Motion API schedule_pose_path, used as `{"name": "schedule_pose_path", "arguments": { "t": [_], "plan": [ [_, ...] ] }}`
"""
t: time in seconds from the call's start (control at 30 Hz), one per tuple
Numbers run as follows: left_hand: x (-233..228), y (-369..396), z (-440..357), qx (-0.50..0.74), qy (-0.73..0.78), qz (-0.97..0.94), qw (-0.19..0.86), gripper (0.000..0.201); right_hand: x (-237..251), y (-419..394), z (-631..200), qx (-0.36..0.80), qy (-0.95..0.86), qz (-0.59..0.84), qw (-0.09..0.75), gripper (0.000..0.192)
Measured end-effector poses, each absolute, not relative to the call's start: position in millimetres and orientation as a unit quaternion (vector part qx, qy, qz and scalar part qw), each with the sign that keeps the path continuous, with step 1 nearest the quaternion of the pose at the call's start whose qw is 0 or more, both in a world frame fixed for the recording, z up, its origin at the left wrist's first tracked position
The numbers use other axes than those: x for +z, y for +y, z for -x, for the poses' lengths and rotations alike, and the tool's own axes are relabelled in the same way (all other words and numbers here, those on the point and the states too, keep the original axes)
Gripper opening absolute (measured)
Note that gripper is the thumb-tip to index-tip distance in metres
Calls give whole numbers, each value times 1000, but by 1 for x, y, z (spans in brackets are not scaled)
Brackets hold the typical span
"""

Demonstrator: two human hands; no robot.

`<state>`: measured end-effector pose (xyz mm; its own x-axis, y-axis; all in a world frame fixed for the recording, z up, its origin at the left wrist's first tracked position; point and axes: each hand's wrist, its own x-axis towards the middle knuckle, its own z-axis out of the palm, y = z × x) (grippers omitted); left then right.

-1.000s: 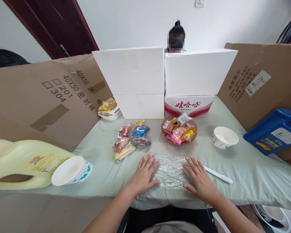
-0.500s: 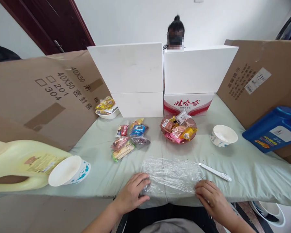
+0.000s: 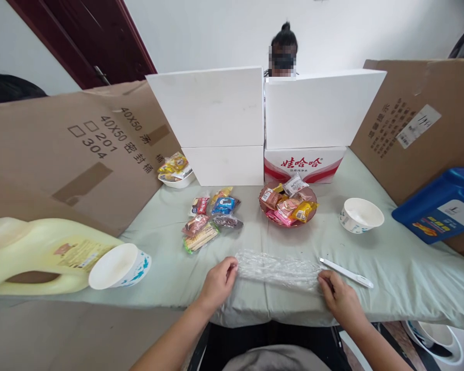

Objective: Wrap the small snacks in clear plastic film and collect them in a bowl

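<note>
A crinkled sheet of clear plastic film (image 3: 276, 270) lies across the near part of the table, folded into a narrow strip. My left hand (image 3: 221, 281) pinches its left end between thumb and fingers. At the right end, my right hand (image 3: 338, 293) is closed on the film's edge. A white utility knife (image 3: 348, 273) rests just beyond my right hand, touching neither hand. Behind the film sit several wrapped snacks (image 3: 212, 214) in a loose group, and a reddish glass bowl (image 3: 286, 221) heaped with more wrapped snacks.
White paper bowls stand at left (image 3: 119, 268) and right (image 3: 361, 215). A pale yellow jug (image 3: 65, 247) and a blue bottle (image 3: 441, 206) flank them. White boxes (image 3: 224, 165) and cardboard sheets (image 3: 100, 170) wall the table. A person (image 3: 284, 49) is behind the boxes.
Both hands have moved away from me, folding the film's near edge over, so it is now narrower. My left hand has gone from spread fingers to a pinch. The view has shifted slightly.
</note>
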<state>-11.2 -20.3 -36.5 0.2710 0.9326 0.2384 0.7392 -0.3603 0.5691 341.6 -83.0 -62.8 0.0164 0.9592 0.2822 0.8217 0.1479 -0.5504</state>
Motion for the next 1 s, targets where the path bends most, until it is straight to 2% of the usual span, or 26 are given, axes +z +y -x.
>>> {"name": "schedule_pose_path", "arguments": {
  "t": [0.13,0.3,0.53,0.6,0.7,0.77,0.83,0.9,0.93,1.0],
  "plan": [
    [-42,-3,-6,213,604,-761,98,16,-69,-71,-337,19,-684,678,269,35],
    [-44,8,-21,103,609,-787,9,17,-74,-66,-334,-67,-695,687,201,37],
    [-40,18,-26,72,593,-802,-23,15,-67,-63,-334,-65,-689,712,119,30],
    [-33,18,-28,88,587,-804,-39,13,-56,-63,-334,-94,-694,700,141,28],
    [-23,9,-40,171,540,-822,-62,19,-39,-65,-323,-144,-712,650,222,27],
    [-25,-2,-57,208,469,-857,-45,25,-32,-66,-306,-130,-759,594,234,27],
    [-34,-14,-72,190,393,-900,-9,38,-33,-66,-288,-84,-825,523,194,42],
    [-49,-24,-76,152,353,-923,12,66,-40,-65,-278,-41,-865,480,137,68],
    [-57,-27,-73,136,357,-924,15,77,-44,-66,-278,-26,-871,477,116,80],
    [-71,-28,-55,123,405,-906,9,85,-53,-70,-287,-16,-860,501,96,91]
  ]
}}
